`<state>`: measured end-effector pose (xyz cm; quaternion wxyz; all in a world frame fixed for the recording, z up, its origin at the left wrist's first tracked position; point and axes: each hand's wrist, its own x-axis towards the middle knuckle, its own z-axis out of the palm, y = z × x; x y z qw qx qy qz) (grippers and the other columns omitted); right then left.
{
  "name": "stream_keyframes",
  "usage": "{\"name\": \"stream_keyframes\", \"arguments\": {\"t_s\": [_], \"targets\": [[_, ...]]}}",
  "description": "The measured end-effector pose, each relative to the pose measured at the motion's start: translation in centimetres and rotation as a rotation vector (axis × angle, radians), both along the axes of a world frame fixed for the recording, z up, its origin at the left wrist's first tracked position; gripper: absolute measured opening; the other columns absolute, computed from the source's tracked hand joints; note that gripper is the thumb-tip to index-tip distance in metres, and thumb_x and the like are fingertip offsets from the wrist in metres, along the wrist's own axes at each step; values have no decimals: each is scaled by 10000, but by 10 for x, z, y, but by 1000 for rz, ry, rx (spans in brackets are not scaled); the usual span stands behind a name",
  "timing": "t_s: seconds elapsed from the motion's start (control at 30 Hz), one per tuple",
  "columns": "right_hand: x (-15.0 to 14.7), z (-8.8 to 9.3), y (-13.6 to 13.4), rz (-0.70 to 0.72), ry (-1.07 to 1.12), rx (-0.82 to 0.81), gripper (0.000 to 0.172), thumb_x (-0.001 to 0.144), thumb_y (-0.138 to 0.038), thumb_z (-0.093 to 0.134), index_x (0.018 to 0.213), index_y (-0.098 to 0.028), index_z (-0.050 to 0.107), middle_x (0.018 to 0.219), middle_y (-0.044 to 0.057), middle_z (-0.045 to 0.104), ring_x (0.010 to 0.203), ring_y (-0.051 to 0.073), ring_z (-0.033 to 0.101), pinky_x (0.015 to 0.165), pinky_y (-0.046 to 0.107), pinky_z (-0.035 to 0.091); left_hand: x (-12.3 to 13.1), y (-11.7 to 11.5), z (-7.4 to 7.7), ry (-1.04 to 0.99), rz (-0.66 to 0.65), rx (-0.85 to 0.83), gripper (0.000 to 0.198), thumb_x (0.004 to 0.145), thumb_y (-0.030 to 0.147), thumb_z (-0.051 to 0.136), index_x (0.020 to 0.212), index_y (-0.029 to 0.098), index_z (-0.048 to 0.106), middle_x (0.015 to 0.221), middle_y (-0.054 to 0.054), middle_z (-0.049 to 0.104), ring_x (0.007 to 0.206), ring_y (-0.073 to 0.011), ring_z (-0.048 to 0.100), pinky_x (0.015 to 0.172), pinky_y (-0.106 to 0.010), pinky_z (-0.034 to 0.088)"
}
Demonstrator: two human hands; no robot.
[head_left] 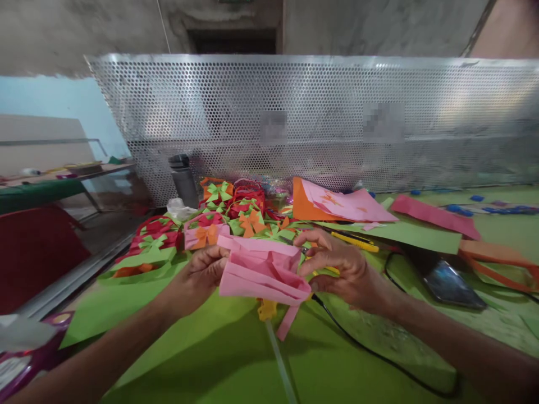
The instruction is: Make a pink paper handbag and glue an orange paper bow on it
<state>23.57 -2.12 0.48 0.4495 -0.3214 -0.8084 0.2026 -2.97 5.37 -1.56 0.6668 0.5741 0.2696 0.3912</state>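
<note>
A small pink felt bag [261, 275] is held up in front of me, its folded opening facing me. At its left end, my left hand [206, 266] pinches the felt between thumb and fingers. My right hand [341, 266] is at the right end, with thumb and index finger closed around the bag's corner and the other fingers curled above. A narrow pink strip [288, 322] hangs below that corner. Partly hidden behind the bag lies a yellow glue gun [267, 310], with a clear glue stick [280, 359] pointing towards me.
Finished felt bags with bows [154, 244] crowd the left and middle. Behind my right hand lie a yellow cutter [356, 241] and pink felt sheets [349, 202]. A phone [452, 283] and black cable [357, 339] are on the right. A bottle [184, 182] stands before the perforated metal panel [320, 112].
</note>
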Motion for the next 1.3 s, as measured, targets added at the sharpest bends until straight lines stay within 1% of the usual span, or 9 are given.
{"name": "stream_keyframes", "arguments": {"t_s": [0.1,0.23,0.33,0.43,0.53,0.63,0.83,1.07,1.3], "targets": [[0,-3,1,9,1,15,143,757,-178,650,879,-246,682,1088,43,512,958,153,547,834,311,434,1,-2,-1,-2,-31,2,235,645,349,732,758,163,646,667,-9,631,578,-123,584,556,-229,477],[2,-2,-2,24,-53,7,216,811,-192,585,990,-289,659,1229,41,445,1068,169,511,887,327,409,1,0,-3,-7,-70,30,226,666,355,717,769,164,655,695,-11,636,592,-110,573,556,-211,463],[1,-1,-5,-66,-13,-38,214,874,-231,481,1004,-270,646,1254,50,461,1143,195,474,933,362,386,2,1,-3,-9,-74,58,214,690,357,699,745,156,649,673,-3,618,578,-91,548,542,-189,443],[-3,-2,-5,-129,177,-239,271,889,-348,443,1101,-235,569,1160,81,560,1103,199,516,915,380,415,2,1,-5,9,-80,107,208,720,359,672,766,158,642,693,-1,610,610,-93,544,571,-193,444],[-9,-6,-4,-20,358,-532,459,790,-469,565,1149,-192,497,1043,95,625,979,201,594,840,368,474,0,2,-8,69,-76,176,203,761,362,627,800,163,634,744,-12,617,647,-103,544,588,-202,444],[-14,-11,-6,34,436,-671,642,659,-470,701,1177,-183,454,996,85,641,911,197,622,771,339,504,-1,3,-12,161,-37,269,207,784,368,597,811,165,626,762,-16,612,673,-113,542,603,-211,450],[-19,-18,-12,-161,238,-495,622,625,-412,746,1169,-226,508,1081,66,608,954,204,591,770,327,494,6,-6,-6,259,32,317,285,773,433,580,770,149,592,656,8,546,563,-91,521,516,-202,469],[-18,-22,-14,-202,33,-362,744,610,-416,757,1256,-271,418,1058,40,632,911,207,608,776,347,500,14,-13,-2,238,80,243,331,759,484,567,815,158,560,672,18,541,524,-120,570,500,-330,566],[-18,-31,-13,-344,31,-396,609,716,-421,665,1247,-247,420,1111,75,614,946,211,611,800,361,507,20,-20,-1,260,148,188,319,731,449,609,735,136,546,600,35,520,482,-84,534,478,-264,545]]}}
